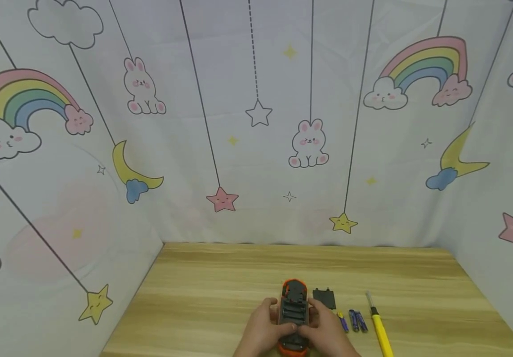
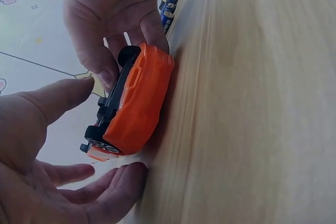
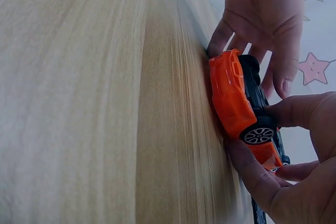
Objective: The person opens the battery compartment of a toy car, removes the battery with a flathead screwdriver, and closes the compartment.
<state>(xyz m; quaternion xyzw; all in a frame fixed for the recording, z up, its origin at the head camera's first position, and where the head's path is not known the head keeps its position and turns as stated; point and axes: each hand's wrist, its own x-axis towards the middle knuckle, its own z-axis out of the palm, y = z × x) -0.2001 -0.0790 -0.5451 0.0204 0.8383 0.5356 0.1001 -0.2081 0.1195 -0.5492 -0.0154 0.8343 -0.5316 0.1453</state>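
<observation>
An orange toy car [image 1: 294, 317] lies upside down on the table, its black underside up and a slotted battery compartment uncovered. My right hand [image 1: 325, 325] pinches it along one side, thumb on the underside and fingers low against the body, clearest in the right wrist view. On the other side my left hand [image 1: 263, 327] is spread around the car. Its thumb reaches over the underside in the head view. In the left wrist view a gap shows between its fingers and the orange body [image 2: 142, 103]; whether the thumb touches is unclear.
Right of the car lie a black battery cover [image 1: 325, 298], a yellow-and-purple battery [image 1: 343, 321] and two dark blue-purple batteries [image 1: 357, 321]. Farther right is a yellow-handled screwdriver [image 1: 381, 333]. Printed cloth walls [image 1: 256, 218] border the wooden table [image 1: 203, 282].
</observation>
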